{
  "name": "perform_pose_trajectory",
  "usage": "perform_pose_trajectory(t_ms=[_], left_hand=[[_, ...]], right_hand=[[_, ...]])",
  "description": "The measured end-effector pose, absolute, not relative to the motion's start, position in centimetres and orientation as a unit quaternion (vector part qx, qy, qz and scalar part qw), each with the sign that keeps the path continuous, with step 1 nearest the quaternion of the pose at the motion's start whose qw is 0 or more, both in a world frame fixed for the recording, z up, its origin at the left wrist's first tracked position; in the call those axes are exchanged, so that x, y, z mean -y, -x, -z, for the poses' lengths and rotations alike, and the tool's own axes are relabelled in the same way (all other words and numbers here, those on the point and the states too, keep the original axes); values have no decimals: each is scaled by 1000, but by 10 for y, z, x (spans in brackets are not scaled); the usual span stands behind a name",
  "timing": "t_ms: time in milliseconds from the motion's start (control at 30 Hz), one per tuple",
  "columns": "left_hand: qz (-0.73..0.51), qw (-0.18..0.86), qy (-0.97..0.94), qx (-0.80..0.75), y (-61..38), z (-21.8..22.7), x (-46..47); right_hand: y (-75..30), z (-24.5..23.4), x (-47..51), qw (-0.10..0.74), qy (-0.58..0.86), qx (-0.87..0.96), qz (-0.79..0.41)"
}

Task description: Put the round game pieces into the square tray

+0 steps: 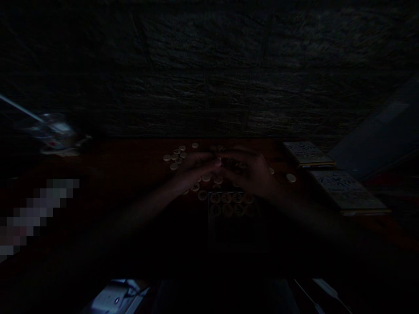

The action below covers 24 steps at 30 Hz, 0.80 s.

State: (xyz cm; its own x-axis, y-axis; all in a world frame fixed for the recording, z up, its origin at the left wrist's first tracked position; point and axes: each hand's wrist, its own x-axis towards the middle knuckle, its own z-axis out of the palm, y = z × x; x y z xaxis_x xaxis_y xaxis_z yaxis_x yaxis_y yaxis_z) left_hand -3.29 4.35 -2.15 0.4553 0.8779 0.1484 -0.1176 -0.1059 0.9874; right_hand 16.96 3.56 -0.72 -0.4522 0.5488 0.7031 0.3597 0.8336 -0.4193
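Observation:
The scene is very dark. My left hand (196, 168) and my right hand (250, 172) meet over a scatter of round pale game discs (178, 157) on a dark red table (124, 174). Their fingers are bent and touch at the middle, over discs I can barely make out. Just below the hands, a small dark box (234, 226) holds two rows of discs (231, 204) marked with characters. One loose disc (291, 177) lies to the right of my right hand.
Two flat printed board halves (307, 153) (347, 192) lie at the right of the table. A clear glass-like object (54, 133) stands at the far left. A rough dark wall rises behind the table.

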Motion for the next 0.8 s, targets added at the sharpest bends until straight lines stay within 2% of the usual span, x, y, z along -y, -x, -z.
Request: perform_pose_trajectory(t_ms=[500,800], left_hand=[[-431,606,-601,-293,33,22,-44],[-417,626,-590,-293,30,20,-45]], right_hand=[[-170,6,-34,448,256,850,-107],[-170,3,-31,446,265,853,-61]])
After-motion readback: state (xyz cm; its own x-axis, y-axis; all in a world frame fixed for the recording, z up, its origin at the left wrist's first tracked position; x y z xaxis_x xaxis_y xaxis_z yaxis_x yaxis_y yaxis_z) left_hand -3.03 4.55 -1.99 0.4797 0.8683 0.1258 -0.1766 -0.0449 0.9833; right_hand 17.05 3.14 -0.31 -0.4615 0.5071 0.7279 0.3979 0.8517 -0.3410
